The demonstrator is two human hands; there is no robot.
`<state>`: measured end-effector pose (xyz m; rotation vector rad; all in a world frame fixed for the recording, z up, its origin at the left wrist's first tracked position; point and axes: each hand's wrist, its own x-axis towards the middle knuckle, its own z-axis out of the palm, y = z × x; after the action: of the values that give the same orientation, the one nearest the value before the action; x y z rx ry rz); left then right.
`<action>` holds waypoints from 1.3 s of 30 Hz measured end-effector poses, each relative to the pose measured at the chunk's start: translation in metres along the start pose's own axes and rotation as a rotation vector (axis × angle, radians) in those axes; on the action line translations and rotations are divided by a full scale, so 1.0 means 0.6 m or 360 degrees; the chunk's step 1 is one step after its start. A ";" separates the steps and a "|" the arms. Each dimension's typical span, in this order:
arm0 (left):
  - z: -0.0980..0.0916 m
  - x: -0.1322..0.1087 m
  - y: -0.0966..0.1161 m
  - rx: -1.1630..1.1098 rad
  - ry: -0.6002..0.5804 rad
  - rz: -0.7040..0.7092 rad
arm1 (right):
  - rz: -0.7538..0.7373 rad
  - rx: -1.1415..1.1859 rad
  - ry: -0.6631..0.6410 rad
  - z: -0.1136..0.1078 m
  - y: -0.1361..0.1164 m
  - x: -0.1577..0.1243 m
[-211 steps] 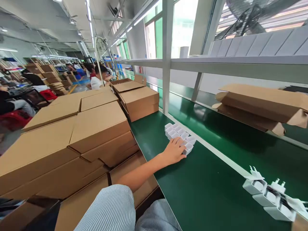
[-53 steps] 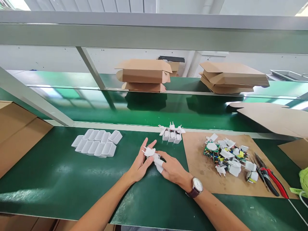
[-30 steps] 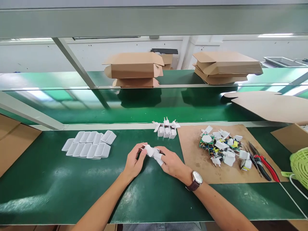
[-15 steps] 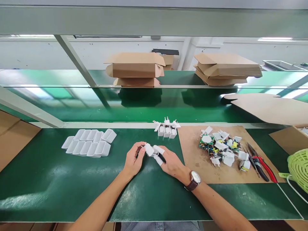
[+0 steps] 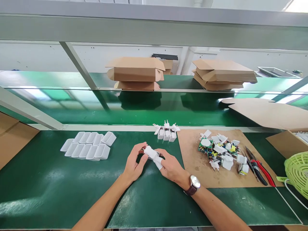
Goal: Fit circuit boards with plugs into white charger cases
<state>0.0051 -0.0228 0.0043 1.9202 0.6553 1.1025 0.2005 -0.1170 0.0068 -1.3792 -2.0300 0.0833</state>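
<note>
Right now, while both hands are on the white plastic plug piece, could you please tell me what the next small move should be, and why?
I would probably ease the right hand slightly aside while the left hand steadies the white plastic plug piece. The right hand's white-covered fingertips hide part of it, so its condition there is hard to judge from this view.

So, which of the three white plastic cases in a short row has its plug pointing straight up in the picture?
The middle white plastic case: its plug points straight, while the left case and right case have theirs slanted.
</note>
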 end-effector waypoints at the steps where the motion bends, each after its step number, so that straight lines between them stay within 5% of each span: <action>1: 0.001 0.000 0.000 -0.0025 0.0012 0.0044 | 0.0012 -0.0003 0.0023 -0.001 -0.001 0.000; 6: 0.003 0.009 0.005 0.0079 0.0066 0.0205 | 0.0038 0.0057 -0.0100 0.000 -0.006 -0.001; 12: 0.003 0.013 0.009 0.0215 0.0067 -0.0142 | 0.0110 0.0238 0.0027 0.005 -0.008 0.006; 22: 0.005 0.005 -0.004 0.0120 0.0098 -0.0232 | 0.0164 0.0410 0.0042 0.010 -0.002 0.010; 25: 0.009 -0.001 -0.001 0.0028 0.0016 -0.0064 | 0.0546 0.0975 0.0179 0.014 0.002 0.014; 29: 0.020 -0.005 0.013 0.0233 -0.0037 0.0303 | 0.1103 0.1840 -0.0009 0.013 -0.003 0.021; 33: 0.024 -0.002 0.022 0.0321 0.0022 0.0495 | 0.1222 0.2088 -0.0066 0.007 -0.011 0.025; 39: 0.021 0.001 0.023 0.0344 0.0018 0.0480 | 0.1235 0.2087 -0.0066 0.004 -0.014 0.027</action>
<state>0.0167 -0.0347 0.0123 2.2541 0.5187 1.2703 0.1889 -0.1065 0.0165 -1.0878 -0.8700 1.4640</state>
